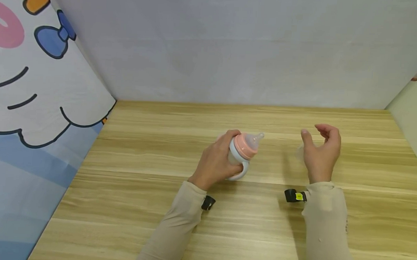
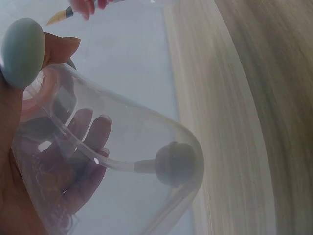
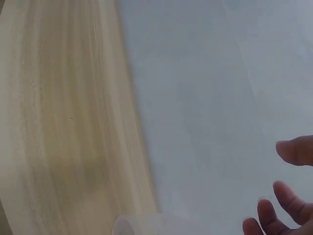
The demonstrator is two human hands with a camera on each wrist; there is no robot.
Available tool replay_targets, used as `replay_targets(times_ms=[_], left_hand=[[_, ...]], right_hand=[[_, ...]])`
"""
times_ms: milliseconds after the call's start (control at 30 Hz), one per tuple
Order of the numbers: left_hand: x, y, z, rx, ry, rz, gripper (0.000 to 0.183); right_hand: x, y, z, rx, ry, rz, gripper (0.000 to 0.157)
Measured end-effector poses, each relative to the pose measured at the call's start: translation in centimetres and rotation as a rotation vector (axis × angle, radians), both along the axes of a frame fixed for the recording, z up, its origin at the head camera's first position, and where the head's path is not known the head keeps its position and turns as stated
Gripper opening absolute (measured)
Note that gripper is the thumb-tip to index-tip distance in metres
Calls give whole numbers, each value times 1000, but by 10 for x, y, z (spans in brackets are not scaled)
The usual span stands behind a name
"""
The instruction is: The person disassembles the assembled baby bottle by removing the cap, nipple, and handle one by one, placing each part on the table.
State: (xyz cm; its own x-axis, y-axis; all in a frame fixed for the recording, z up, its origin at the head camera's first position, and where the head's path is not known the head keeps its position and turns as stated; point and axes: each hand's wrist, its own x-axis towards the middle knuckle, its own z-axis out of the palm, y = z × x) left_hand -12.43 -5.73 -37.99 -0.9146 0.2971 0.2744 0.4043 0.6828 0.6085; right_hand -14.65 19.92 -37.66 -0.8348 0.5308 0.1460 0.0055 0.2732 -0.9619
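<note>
Apparently a holding step: left hand (image 1: 215, 161) clamped round the bottle (image 1: 245, 148).
Right hand (image 1: 321, 158), fingers apart, is beside a clear piece (image 1: 299, 152); taking it would call for closing them.

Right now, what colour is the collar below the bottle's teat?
The collar is peachy pink; it shows best in the head view.

Glossy plastic bottle (image 1: 245, 147), wood-grain tabletop (image 1: 253, 225), matt cloth sleeves (image 1: 326, 232)
</note>
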Motion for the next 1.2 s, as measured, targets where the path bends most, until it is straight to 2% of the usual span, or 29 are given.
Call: replay_targets(times_ms=[100, 233, 333, 467, 833, 933, 1033, 1200], left_hand=[[-1, 0, -1, 1, 2, 2, 77], [-1, -1, -1, 4, 4, 4, 77], [-1, -1, -1, 5, 6, 7, 77], [-1, -2, -2, 5, 12, 9, 76], [-3, -3, -2, 22, 27, 8, 76], [-3, -3, -1, 44, 30, 2, 76], [-3, -3, 0, 60, 27, 0, 76], [-3, -2, 2, 76, 18, -4, 75]], right_hand=[[3, -4, 5, 94, -4, 62, 34], [11, -10, 14, 264, -6, 183, 35], [14, -15, 20, 387, 15, 244, 36], [18, -20, 25, 471, 43, 305, 36], [26, -48, 35, 461, 150, 472, 38], [30, -59, 38, 451, 149, 516, 41], [33, -68, 40, 460, 137, 531, 46], [37, -81, 41, 487, 137, 502, 52]])
